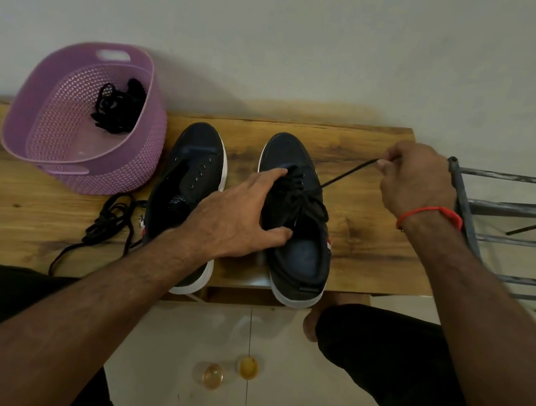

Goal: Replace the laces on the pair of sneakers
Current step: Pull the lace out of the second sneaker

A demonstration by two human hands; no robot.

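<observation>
Two dark navy canvas sneakers with white rubber soles stand side by side, toes pointing to twelve o'clock, on a low wooden bench [371, 248] with a knotty golden-brown grain. The right sneaker [295, 219] sits at the centre of the view and carries a black flat lace [347, 173] threaded through its eyelets, with loose crossings bunched over the tongue. The left hand [242, 213] rests on this shoe from nine o'clock, its fingers spread and bent over the tongue and lacing and its thumb pressed against the inner collar, steadying the shoe. The right hand [416, 183], at two o'clock from the shoe, pinches the free end of the lace between thumb and fingertips, the rest of the fingers curled in; the lace runs taut in a straight line from that pinch down to an upper eyelet on the shoe's right side. A red thread band [432, 213] circles the right wrist. The left sneaker [193, 174], just beside its pair at nine o'clock, shows bare eyelets with no lace through them. At eight o'clock from it a loose tangled black lace [107, 221] lies on the bench, one end trailing toward the near edge. At ten o'clock stands a lilac perforated plastic basket [51, 131] holding a bundle of black laces [119, 104]. A grey metal rack [491, 228] stands at three o'clock, just beside the bench end.
</observation>
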